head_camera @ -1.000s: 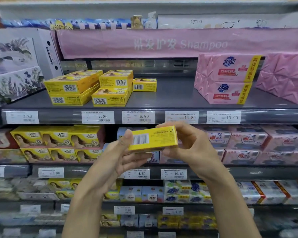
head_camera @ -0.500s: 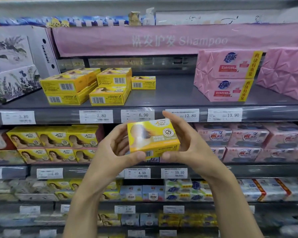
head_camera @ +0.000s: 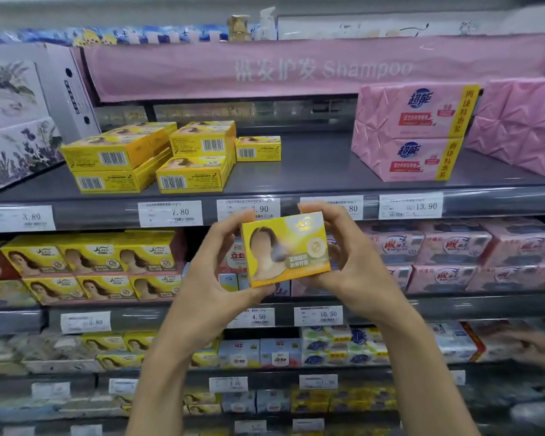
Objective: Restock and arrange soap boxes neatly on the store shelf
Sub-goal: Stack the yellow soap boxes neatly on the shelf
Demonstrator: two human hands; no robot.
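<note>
I hold one yellow soap box (head_camera: 287, 250) in front of the shelves, its printed front facing me. My left hand (head_camera: 214, 272) grips its left edge and my right hand (head_camera: 353, 262) grips its right edge. On the grey upper shelf (head_camera: 312, 171) several matching yellow boxes lie flat in stacks (head_camera: 148, 155), barcodes outward, with a single yellow box (head_camera: 258, 148) behind them to the right. One shelf lower, at the left, more yellow boxes (head_camera: 92, 265) stand face-out in two rows.
Pink soap packs (head_camera: 412, 130) are stacked at the right of the upper shelf, with bare shelf between them and the yellow boxes. White floral boxes (head_camera: 16, 121) stand at the far left. Price tags (head_camera: 170, 213) line the shelf edges. Lower shelves hold mixed soaps.
The box turned in my hands from barcode side to printed front facing me, and it now sits a little higher, close under the upper shelf's edge.
</note>
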